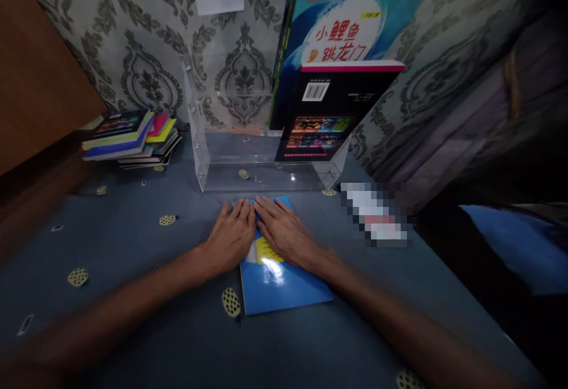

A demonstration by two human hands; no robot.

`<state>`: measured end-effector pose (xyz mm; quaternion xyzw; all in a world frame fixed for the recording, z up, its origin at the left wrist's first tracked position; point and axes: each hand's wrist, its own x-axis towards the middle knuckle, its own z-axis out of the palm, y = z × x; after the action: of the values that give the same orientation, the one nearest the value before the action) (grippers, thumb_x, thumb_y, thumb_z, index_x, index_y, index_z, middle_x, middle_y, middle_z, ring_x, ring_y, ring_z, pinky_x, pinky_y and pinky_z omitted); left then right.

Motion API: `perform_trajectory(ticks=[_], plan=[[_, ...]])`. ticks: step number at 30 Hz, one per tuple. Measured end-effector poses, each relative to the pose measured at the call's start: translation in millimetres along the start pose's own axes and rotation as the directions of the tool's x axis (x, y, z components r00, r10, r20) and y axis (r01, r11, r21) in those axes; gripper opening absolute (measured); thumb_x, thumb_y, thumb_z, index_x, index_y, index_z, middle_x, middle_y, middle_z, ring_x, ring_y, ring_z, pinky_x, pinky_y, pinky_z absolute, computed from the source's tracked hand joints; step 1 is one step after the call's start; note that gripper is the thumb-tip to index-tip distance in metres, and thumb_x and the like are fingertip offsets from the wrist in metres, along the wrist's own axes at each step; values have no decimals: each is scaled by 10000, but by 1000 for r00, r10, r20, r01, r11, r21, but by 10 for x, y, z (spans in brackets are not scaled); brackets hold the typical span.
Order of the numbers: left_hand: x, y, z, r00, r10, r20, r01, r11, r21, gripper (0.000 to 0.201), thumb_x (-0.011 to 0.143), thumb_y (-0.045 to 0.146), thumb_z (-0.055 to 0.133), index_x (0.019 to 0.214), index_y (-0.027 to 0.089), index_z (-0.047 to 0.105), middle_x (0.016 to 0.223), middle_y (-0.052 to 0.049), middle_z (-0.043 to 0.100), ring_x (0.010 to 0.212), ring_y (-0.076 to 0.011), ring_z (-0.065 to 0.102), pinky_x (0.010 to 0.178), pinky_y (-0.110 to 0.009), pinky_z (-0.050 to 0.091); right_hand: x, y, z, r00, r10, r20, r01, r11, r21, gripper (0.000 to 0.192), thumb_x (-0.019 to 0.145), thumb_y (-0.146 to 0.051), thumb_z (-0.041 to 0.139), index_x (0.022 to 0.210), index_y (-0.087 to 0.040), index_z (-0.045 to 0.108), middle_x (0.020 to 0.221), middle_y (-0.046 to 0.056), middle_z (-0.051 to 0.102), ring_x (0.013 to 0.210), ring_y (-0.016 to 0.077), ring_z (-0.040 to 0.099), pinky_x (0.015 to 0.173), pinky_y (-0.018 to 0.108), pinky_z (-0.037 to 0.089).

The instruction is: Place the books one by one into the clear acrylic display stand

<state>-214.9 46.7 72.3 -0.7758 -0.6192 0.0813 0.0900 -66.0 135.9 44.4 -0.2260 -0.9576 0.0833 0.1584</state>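
Head camera looks down at both hands lying flat, fingers spread and gripping nothing, on a blue book (279,285) at the frame's centre. Left hand (231,236) and right hand (284,232) press its far end, touching each other. Its glossy cover could slip on the blue cloth (133,318) and knock the clear stand (266,164) just above, toppling the black book (328,111) leaning inside. A book pile (131,138) sits upper left against patterned wallpaper (146,52).

Book under hands: glossy blue booklet (284,285), yellow patch.
Surface: grey-blue cloth (133,247), yellow dotted ovals.
Upper-left wall: grey damask wallpaper (146,52).
Upper-centre: teal book (355,16), black book (328,117).
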Motion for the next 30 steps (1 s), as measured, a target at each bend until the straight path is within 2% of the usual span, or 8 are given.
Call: perform_trajectory(ticks=[4, 8, 13, 18, 21, 25, 30], plan=[[16, -37, 8, 1000, 22, -13, -22, 1000, -9, 498, 957, 103, 354, 1430, -18, 453, 1499, -256, 477, 1410, -348, 453, 1141, -539, 377, 7, -15, -14, 999, 19, 33, -18, 1000, -14, 471, 1001, -235, 404, 1426, -67, 520, 1495, 208, 516, 1444, 284, 426, 1204, 517, 335], [22, -55, -15, 999, 37, -15, -37, 999, 2, 480, 976, 115, 337, 1425, -14, 448, 1482, -257, 494, 1393, -352, 467, 1131, -559, 376, -5, 5, -30, 1000, 15, 24, -16, 1000, 5, 469, 1008, -267, 397, 1439, -119, 511, 1513, 173, 508, 1452, 259, 416, 1199, 520, 341], [18, -47, -15, 1000, 11, -5, -11, 1000, -8, 456, 991, 116, 342, 1426, 34, 452, 1490, -249, 487, 1410, -344, 449, 1147, -584, 345, -76, 51, -75, 994, 106, 19, -105, 994, -23, 531, 1024, -377, 394, 1445, -70, 499, 1518, 214, 486, 1461, 292, 399, 1205, 538, 314], [30, -63, 24, 998, 37, -58, -39, 999, -33, 486, 979, 102, 290, 1425, 25, 466, 1480, -262, 493, 1405, -348, 457, 1136, -618, 344, -108, 104, -59, 994, 109, -3, -109, 994, 5, 531, 1023, -398, 402, 1455, -104, 496, 1517, 201, 492, 1457, 286, 406, 1200, 547, 319], [54, -114, 42, 994, 91, -61, -95, 994, -61, 514, 971, 107, 284, 1455, 29, 439, 1518, -231, 464, 1443, -314, 416, 1157, -562, 344, -126, 136, -52, 994, 110, -4, -109, 993, 35, 544, 1013, -392, 432, 1451, -76, 498, 1509, 216, 496, 1457, 293, 405, 1206, 541, 312], [82, -189, 34, 985, 161, -68, -166, 983, -79, 521, 969, 147, 328, 1473, 49, 413, 1543, -213, 441, 1450, -273, 413, 1165, -489, 348, -196, 195, -50, 988, 140, -61, -135, 988, 77, 534, 1019, -404, 415, 1457, -111, 501, 1523, 201, 483, 1457, 300, 404, 1195, 575, 322], [161, -240, -49, 980, 167, -110, -182, 974, -135, 427, 966, 181, 406, 1365, 84, 524, 1441, -193, 560, 1340, -289, 536, 1124, -486, 397, -261, 292, -13, 979, 177, -98, -160, 973, 165, 527, 1010, -431, 431, 1453, -156, 510, 1530, 171, 487, 1454, 296, 409, 1185, 573, 349]])
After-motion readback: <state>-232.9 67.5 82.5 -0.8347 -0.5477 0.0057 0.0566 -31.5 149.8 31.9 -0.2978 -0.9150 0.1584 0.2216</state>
